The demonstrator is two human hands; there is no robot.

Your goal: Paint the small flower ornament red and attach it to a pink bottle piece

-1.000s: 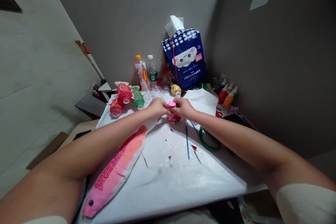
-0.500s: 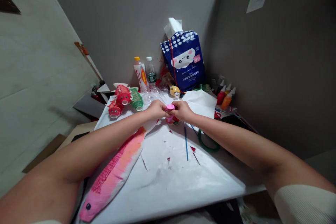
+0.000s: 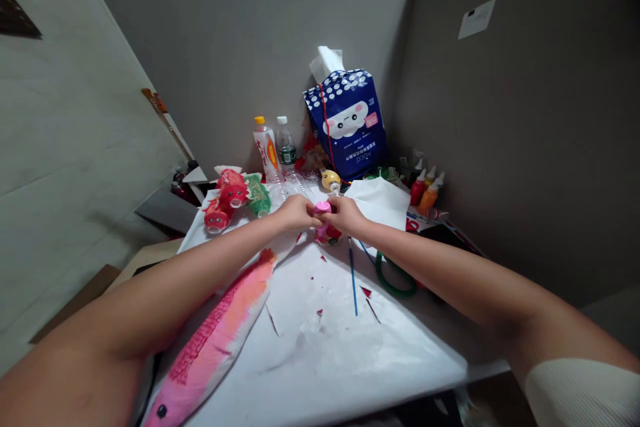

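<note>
Over the far middle of the table, my left hand (image 3: 296,213) and my right hand (image 3: 347,215) meet, both closed with fingertips pinching a small pink round-topped object (image 3: 323,207). Its exact kind I cannot make out, as fingers cover its sides. Directly under the fingers is a red and pink piece with some green (image 3: 329,235), partly hidden. Left of it, beneath my left forearm, lies a stuffed cloth fish (image 3: 220,340) painted pink and orange. Two thin blue-handled brushes (image 3: 353,280) rest near my right hand, one partly behind the forearm.
Red and green fish-like bottle crafts (image 3: 233,190) stand back left, beside plastic bottles (image 3: 286,143). A blue tissue pack (image 3: 350,123) leans against the wall. Paint bottles (image 3: 429,199), white sheets (image 3: 383,203) and a green tape ring (image 3: 397,290) are on the right. Red scraps (image 3: 367,292) dot the table.
The view has shifted slightly, so the scenery sits a little lower and further left. Both hands keep their pinch on the pink object, and more of the red piece below shows.
</note>
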